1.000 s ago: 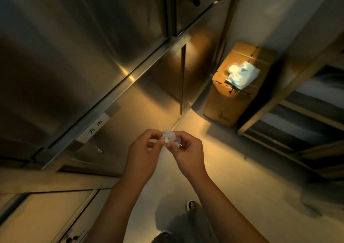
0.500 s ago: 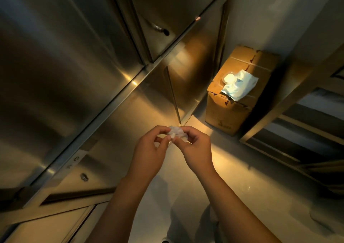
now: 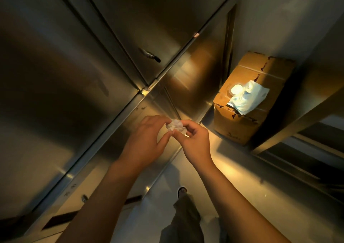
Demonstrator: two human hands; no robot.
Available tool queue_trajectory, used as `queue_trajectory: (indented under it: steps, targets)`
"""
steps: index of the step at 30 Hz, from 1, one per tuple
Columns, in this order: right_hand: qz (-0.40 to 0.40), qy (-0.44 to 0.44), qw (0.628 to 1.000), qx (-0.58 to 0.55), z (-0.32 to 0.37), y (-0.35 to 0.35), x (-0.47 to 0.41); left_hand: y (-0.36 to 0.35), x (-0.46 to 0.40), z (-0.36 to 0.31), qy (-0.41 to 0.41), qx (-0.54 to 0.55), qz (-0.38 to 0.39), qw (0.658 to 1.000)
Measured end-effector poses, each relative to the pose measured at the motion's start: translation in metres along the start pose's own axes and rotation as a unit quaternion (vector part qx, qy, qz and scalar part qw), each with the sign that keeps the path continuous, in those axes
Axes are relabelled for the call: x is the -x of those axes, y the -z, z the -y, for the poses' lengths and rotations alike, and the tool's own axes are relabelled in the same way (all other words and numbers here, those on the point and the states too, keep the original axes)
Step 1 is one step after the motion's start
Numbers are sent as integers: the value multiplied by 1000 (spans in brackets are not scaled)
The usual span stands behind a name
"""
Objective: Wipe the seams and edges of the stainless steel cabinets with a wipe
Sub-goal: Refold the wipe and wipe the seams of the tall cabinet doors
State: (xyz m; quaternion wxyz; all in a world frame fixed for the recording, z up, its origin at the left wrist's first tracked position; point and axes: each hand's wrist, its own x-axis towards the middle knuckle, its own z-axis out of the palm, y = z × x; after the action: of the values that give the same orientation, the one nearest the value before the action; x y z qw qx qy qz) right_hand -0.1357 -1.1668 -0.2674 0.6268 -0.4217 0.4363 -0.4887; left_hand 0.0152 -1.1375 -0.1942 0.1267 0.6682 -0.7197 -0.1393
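1. I saw one small white wipe (image 3: pixel 176 126), all crumpled up, and it sat between my two hands.
2. I counted two upper cabinet doors (image 3: pixel 55 65) made of shiny steel, with a thin seam (image 3: pixel 119 43) running between them. One of them had a single metal handle (image 3: pixel 151 55) with a dark tip.
3. Under those doors ran one long steel edge (image 3: pixel 104 131), and lower steel panels sat below it.
4. One brown cardboard box (image 3: pixel 247 101) stood on the floor (image 3: pixel 242 177) beside the end of the cabinets, next to the wall.
5. One pale blue pack of wipes (image 3: pixel 248 98) lay on top of the box, with a round white lid on it.
6. A metal rack (image 3: pixel 301 116) stood at my right side, near the box.
7. I could see one of my feet (image 3: pixel 182 191) and a trouser leg down on the floor.
8. My arms and hands hid part of the lower panels and the floor.
9. My left hand (image 3: pixel 147 144) had its fingers curled, and the thumb and fingertips pinched the left side of the wipe.
10. My right hand (image 3: pixel 195 142) was curled too, and its thumb and fingers pinched the right side of the wipe.
11. The wipe was up in the air in front of the cabinets and did not touch them.
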Motion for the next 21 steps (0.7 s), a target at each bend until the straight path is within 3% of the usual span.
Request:
queue_trajectory:
  steps: [12, 21]
  targets:
    - [-95, -4, 995, 28, -4, -41, -79, 14, -77, 86, -137, -164, 0, 977]
    - [-172, -17, 983, 62, -48, -65, -104, -11, -86, 140, -146, -199, 52, 968]
